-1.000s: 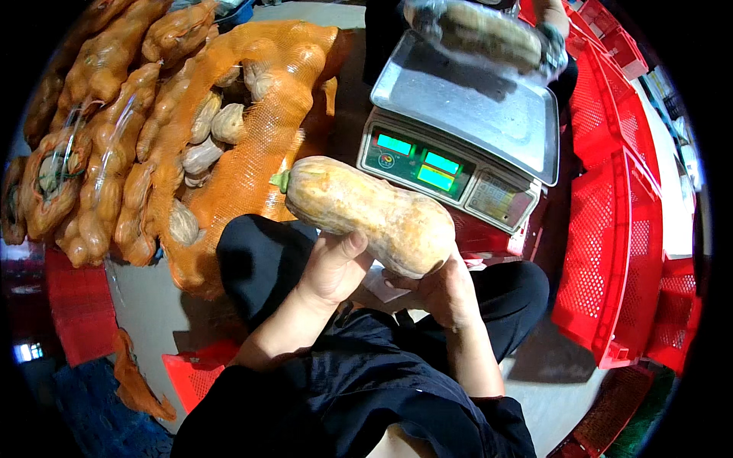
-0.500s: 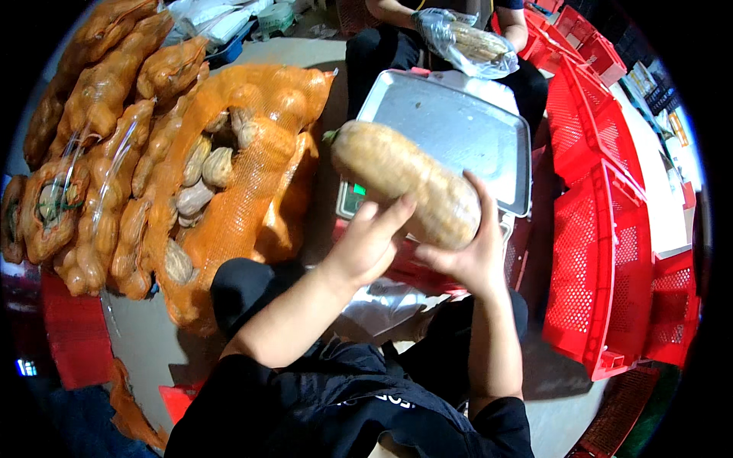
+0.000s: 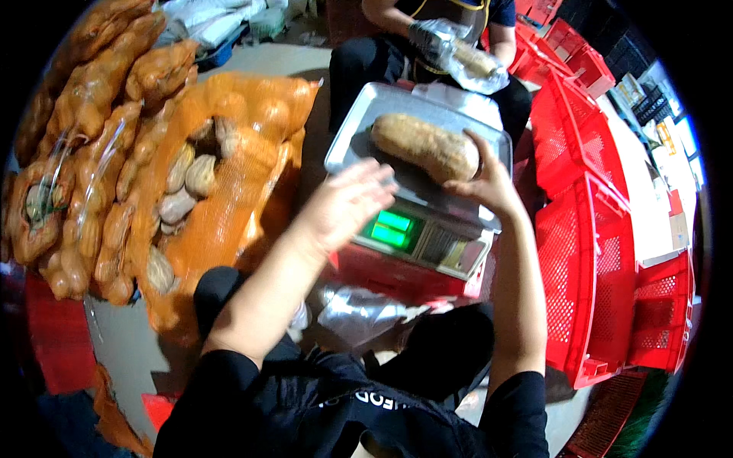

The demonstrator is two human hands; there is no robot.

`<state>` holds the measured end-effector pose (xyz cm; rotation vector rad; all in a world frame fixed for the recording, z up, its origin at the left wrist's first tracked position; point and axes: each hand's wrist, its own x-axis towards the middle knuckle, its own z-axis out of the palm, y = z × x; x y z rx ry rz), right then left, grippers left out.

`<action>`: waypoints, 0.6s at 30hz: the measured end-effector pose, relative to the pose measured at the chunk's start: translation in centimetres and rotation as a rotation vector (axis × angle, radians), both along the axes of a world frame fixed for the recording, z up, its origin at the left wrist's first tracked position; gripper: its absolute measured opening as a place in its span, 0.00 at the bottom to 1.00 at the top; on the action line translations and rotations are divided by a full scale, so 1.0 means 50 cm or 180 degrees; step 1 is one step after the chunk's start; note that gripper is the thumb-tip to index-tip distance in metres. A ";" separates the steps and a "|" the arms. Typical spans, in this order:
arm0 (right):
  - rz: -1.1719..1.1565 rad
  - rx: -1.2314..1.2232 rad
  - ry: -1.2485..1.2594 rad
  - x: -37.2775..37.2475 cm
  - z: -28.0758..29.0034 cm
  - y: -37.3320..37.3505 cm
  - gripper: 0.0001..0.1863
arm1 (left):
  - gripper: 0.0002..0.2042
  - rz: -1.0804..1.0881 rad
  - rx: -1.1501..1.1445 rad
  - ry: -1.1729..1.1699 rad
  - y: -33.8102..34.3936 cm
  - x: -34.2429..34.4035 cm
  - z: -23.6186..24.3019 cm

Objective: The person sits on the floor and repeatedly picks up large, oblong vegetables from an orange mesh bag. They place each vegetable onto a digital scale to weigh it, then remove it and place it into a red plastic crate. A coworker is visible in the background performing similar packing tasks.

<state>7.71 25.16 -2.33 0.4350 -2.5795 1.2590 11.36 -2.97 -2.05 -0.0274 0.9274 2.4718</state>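
Note:
A long tan squash point(image 3: 420, 141) lies on or just over the steel pan point(image 3: 355, 145) of a digital scale with lit green displays point(image 3: 391, 227). My right hand point(image 3: 489, 183) grips the squash's right end, thumb below and fingers over it. My left hand point(image 3: 347, 202) is open at the pan's near left edge, fingers stretched toward the squash with nothing in them. The scale rests on a red support point(image 3: 382, 269), and a clear plastic sheet point(image 3: 351, 313) is between my legs.
Orange mesh sacks of squash point(image 3: 259, 107) are piled at the left, one torn open. Red perforated crates point(image 3: 565, 252) line the right side. Across the scale a co-worker's gloved hand point(image 3: 427, 42) holds a bagged squash point(image 3: 477, 65). White bundles point(image 3: 214, 23) lie at the back left.
The squash has moved away from my body onto the scale pan. My left hand has come off it, while my right hand stays on it. The co-worker's bagged squash is no longer above the pan.

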 end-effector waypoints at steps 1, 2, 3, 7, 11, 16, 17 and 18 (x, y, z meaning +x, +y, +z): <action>0.0067 0.0085 0.0173 0.010 -0.004 0.007 0.53 | 0.19 0.0012 0.0086 0.0105 -0.047 -0.006 -0.014; -0.0057 0.0007 0.0016 0.027 0.018 0.000 0.52 | 0.17 0.0181 -0.0012 0.0213 -0.098 -0.005 -0.015; -0.0191 -0.0045 -0.0097 0.037 0.044 0.001 0.52 | 0.16 0.0338 -0.0093 0.0368 -0.142 -0.001 -0.006; -0.0527 -0.1746 -0.0134 0.051 0.050 0.071 0.37 | 0.14 0.1187 -0.0466 0.0292 -0.292 0.055 -0.006; -0.1168 -0.2011 -0.0064 0.059 0.057 0.162 0.27 | 0.11 0.1664 -0.0698 0.0012 -0.366 0.104 -0.024; -0.0915 -0.1997 -0.0365 0.031 0.097 0.140 0.26 | 0.11 0.1486 -0.0604 0.0029 -0.374 0.113 -0.046; -0.0751 -0.1930 -0.0462 0.021 0.105 0.123 0.27 | 0.11 0.1435 -0.0587 0.0065 -0.362 0.110 -0.044; -0.0799 -0.1682 -0.0472 0.010 0.112 0.097 0.27 | 0.11 0.1388 -0.0604 0.0092 -0.351 0.104 -0.045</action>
